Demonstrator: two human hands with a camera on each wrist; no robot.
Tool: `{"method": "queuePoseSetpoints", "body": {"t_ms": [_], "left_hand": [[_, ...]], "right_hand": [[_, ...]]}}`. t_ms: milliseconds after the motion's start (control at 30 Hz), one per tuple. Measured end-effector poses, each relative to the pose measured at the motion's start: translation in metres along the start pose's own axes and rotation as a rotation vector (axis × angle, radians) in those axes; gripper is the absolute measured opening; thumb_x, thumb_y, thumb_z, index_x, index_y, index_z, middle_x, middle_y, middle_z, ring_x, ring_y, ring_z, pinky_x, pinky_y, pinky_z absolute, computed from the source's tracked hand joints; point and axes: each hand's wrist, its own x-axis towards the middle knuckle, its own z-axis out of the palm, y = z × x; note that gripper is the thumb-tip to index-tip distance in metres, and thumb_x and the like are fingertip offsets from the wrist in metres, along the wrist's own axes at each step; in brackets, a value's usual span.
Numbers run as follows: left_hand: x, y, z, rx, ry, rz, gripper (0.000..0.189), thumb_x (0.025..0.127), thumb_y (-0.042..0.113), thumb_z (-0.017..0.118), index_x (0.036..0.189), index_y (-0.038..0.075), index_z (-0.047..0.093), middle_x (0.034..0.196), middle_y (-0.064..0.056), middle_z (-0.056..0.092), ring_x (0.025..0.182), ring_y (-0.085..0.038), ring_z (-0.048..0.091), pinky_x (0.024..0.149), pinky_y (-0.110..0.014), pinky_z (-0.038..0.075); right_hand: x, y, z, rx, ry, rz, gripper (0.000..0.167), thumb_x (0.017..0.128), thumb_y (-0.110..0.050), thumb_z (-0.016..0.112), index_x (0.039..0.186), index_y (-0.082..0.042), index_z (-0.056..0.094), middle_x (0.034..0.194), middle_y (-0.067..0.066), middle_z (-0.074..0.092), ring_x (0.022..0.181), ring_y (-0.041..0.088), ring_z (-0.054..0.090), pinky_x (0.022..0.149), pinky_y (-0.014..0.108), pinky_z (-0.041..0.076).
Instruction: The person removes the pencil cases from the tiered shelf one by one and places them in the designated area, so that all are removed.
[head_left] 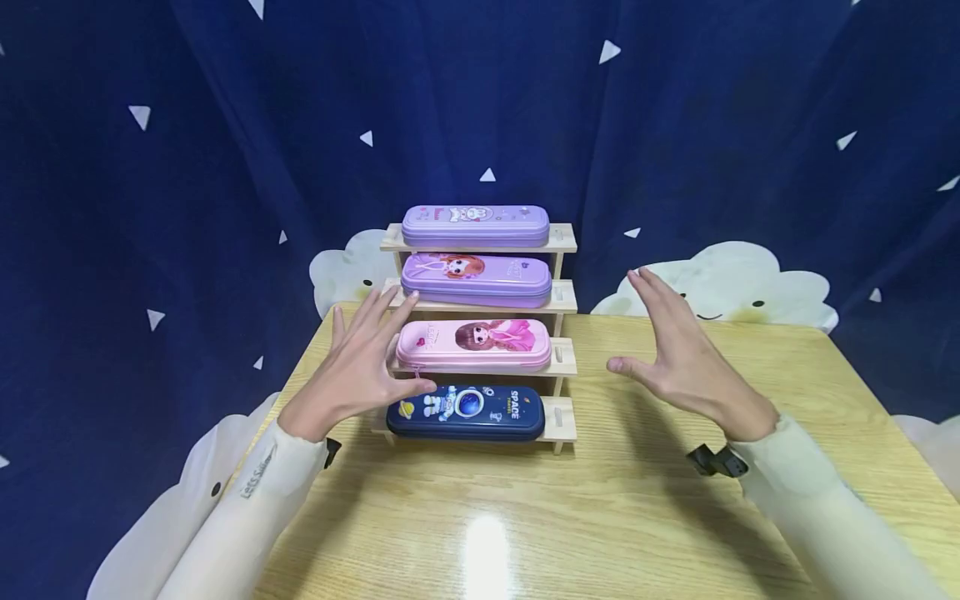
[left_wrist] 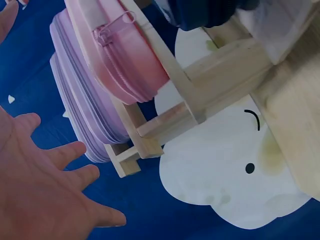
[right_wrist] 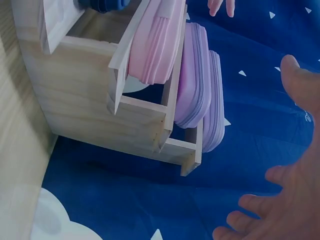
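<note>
A stepped wooden rack (head_left: pixel 561 357) carries one pencil case on each step. The lowest is a navy case (head_left: pixel 468 414) with an astronaut and "SPACE" on it; above it lies a pink case (head_left: pixel 474 345) with a doll picture. Two purple cases fill the upper steps, one with a doll (head_left: pixel 476 281), the top one with a white cartoon figure (head_left: pixel 476 226). My left hand (head_left: pixel 352 367) hovers at the rack's left side, fingers spread, holding nothing. To the right, apart from the rack, my right hand (head_left: pixel 686 358) is raised with straight fingers and thumb apart, also holding nothing.
The rack stands on a light wooden table (head_left: pixel 480 492). Behind hangs a dark blue curtain (head_left: pixel 480 100) with white triangles and cloud shapes (head_left: pixel 720 279). A zipper pull (left_wrist: pixel 112 30) dangles from the pink case's left end.
</note>
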Motion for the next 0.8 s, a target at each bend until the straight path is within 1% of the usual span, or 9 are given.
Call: {"method": "queuePoseSetpoints", "body": {"t_ms": [100, 267, 400, 533, 667, 800], "left_hand": [[-0.004, -0.004, 0.000, -0.023, -0.002, -0.011, 0.124, 0.068, 0.072, 0.080, 0.163, 0.034, 0.011, 0.172, -0.008, 0.014, 0.161, -0.032, 0.002, 0.117, -0.080, -0.005], [-0.010, -0.010, 0.003, -0.075, 0.008, -0.025, 0.127, 0.067, 0.067, 0.083, 0.164, 0.027, 0.012, 0.171, -0.012, 0.018, 0.161, -0.035, 0.007, 0.118, -0.078, -0.005], [-0.016, -0.015, 0.007, -0.115, 0.007, -0.026, 0.128, 0.066, 0.064, 0.086, 0.164, 0.025, 0.012, 0.169, -0.014, 0.023, 0.159, -0.037, 0.013, 0.120, -0.076, -0.003], [-0.022, -0.021, 0.009, -0.146, -0.016, -0.034, 0.130, 0.067, 0.062, 0.086, 0.164, 0.024, 0.010, 0.169, -0.014, 0.023, 0.157, -0.038, 0.018, 0.121, -0.074, -0.001], [-0.027, -0.028, 0.013, -0.195, -0.048, -0.062, 0.132, 0.067, 0.059, 0.087, 0.165, 0.019, 0.007, 0.170, -0.015, 0.020, 0.156, -0.041, 0.019, 0.123, -0.071, 0.000], [-0.034, -0.035, 0.019, -0.284, -0.076, -0.122, 0.135, 0.068, 0.054, 0.089, 0.165, 0.021, 0.001, 0.169, -0.016, 0.021, 0.156, -0.043, 0.018, 0.125, -0.067, 0.002]], "right_hand": [[-0.002, 0.000, 0.003, 0.020, -0.004, 0.013, 0.111, 0.082, -0.037, 0.082, 0.164, -0.018, 0.010, 0.170, 0.017, 0.016, 0.156, 0.043, 0.018, 0.121, 0.068, 0.021], [-0.004, -0.002, 0.007, 0.046, -0.006, 0.038, 0.113, 0.082, -0.037, 0.082, 0.164, -0.016, 0.007, 0.169, 0.020, 0.018, 0.155, 0.045, 0.020, 0.121, 0.068, 0.022], [-0.005, -0.002, 0.010, 0.073, 0.006, 0.045, 0.112, 0.081, -0.037, 0.083, 0.164, -0.015, 0.010, 0.169, 0.019, 0.021, 0.155, 0.043, 0.022, 0.121, 0.066, 0.023], [-0.007, -0.002, 0.014, 0.092, 0.016, 0.050, 0.110, 0.081, -0.037, 0.083, 0.163, -0.012, 0.015, 0.168, 0.017, 0.025, 0.154, 0.042, 0.026, 0.120, 0.066, 0.026], [-0.010, -0.002, 0.019, 0.120, 0.027, 0.041, 0.107, 0.080, -0.034, 0.085, 0.161, -0.008, 0.020, 0.165, 0.018, 0.029, 0.149, 0.044, 0.032, 0.116, 0.066, 0.031], [-0.013, -0.001, 0.025, 0.175, 0.038, 0.020, 0.102, 0.079, -0.025, 0.086, 0.159, -0.006, 0.024, 0.162, 0.020, 0.034, 0.146, 0.043, 0.037, 0.113, 0.062, 0.037]]}}
